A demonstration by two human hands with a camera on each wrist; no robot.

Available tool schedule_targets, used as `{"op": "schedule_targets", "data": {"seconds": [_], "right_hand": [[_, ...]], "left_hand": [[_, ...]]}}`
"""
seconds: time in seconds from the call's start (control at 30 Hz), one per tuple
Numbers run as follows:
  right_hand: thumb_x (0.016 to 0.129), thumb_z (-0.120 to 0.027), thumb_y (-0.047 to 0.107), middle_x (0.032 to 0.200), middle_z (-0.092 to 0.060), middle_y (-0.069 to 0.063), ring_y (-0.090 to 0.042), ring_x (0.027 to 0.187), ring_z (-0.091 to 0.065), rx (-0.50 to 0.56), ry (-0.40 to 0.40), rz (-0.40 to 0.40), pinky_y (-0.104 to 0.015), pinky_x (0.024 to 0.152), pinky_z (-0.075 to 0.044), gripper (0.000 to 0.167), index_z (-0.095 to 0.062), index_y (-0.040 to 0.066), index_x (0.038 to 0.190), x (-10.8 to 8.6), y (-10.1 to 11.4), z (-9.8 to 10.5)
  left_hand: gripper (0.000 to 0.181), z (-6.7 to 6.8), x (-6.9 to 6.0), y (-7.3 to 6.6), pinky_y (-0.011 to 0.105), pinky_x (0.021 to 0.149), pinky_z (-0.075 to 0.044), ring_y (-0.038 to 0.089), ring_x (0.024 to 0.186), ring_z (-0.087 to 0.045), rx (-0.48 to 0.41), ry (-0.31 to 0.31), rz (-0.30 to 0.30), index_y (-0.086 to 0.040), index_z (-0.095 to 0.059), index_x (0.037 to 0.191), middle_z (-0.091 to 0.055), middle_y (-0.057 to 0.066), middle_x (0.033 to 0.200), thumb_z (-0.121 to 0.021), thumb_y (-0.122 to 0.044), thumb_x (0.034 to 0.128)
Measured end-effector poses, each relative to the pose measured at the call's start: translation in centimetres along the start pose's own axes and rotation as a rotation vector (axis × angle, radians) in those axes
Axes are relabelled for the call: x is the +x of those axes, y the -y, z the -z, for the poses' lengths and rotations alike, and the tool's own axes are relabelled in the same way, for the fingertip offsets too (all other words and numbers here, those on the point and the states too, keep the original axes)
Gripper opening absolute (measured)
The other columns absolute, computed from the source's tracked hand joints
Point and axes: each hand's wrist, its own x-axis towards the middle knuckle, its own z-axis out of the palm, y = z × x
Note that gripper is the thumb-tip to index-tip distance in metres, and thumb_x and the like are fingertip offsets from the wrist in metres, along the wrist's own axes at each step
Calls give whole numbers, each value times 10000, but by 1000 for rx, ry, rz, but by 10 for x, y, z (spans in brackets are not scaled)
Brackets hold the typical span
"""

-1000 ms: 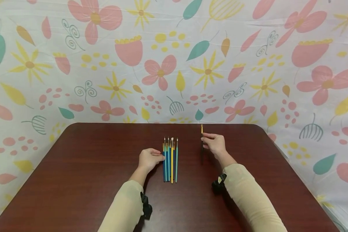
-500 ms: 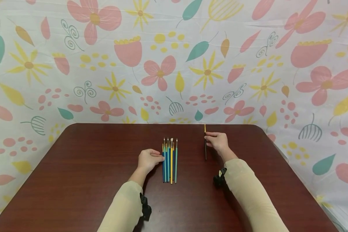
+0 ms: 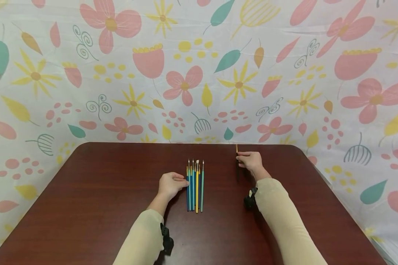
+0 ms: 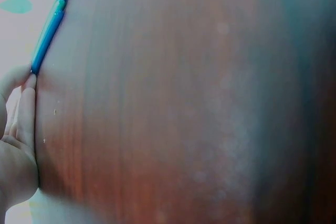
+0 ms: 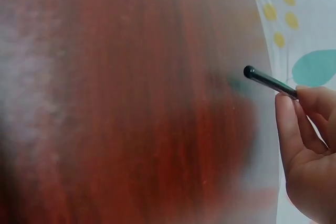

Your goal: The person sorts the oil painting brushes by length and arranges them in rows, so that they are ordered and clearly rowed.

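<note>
The right hand (image 3: 250, 162) is pinching a slender, black-handled, gold-tipped paintbrush (image 5: 271, 83) near the glossy reddish-brown table's (image 3: 103, 202) far edge; it is looking light, stiff and slick, mid-handle likely suiting the grip; the left hand (image 3: 170, 184) is touching a slim blue-handled paintbrush (image 3: 187, 198), whether pinching I cannot tell.

Cannot read any text, label, brand, number or sign in the three views: not on the paintbrushes (image 3: 197, 193), not on the dark brush (image 5: 270, 83), not on the counter (image 3: 86, 206), not on the patterned cloth (image 3: 199, 55); too small to tell on the black wrist devices (image 3: 167, 243).
</note>
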Motion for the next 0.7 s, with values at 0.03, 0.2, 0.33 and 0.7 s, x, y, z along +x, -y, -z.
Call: {"op": "schedule_targets", "data": {"seconds": [0.03, 0.2, 0.33, 0.7], "right_hand": [[932, -570, 102, 1210, -618, -231, -166, 894, -672, -13, 1, 4, -234, 699, -570, 329, -608, 21, 1248, 1, 0, 0], [927, -585, 110, 1221, -612, -225, -195, 919, -652, -50, -15, 4, -240, 701, -570, 321, -621, 18, 1231, 6, 0, -2], [928, -588, 114, 1252, -593, -220, -207, 941, -643, -62, -19, -10, -245, 716, -569, 322, -619, 11, 1231, 7, -2, -4], [920, -599, 102, 1225, -598, -238, -175, 844, -643, -65, -83, -23, -230, 650, -558, 297, -640, 2, 1197, 4, 0, -6]], "left_hand": [[272, 0, 0, 0, 301, 648, -562, 160, 731, -689, -3, -1, 2, -29, -680, 959, -737, 108, 876, -798, -167, 757], [266, 0, 0, 0, 305, 637, -560, 160, 710, -686, -16, -2, -3, -22, -682, 953, -734, 121, 878, -798, -152, 753], [269, 1, 1, 2, 306, 632, -561, 153, 692, -683, -7, -13, -9, -19, -684, 950, -731, 124, 882, -802, -153, 748], [265, -2, 2, 5, 310, 617, -559, 162, 680, -681, -22, -15, -35, -9, -686, 940, -732, 122, 863, -803, -146, 746]]}}
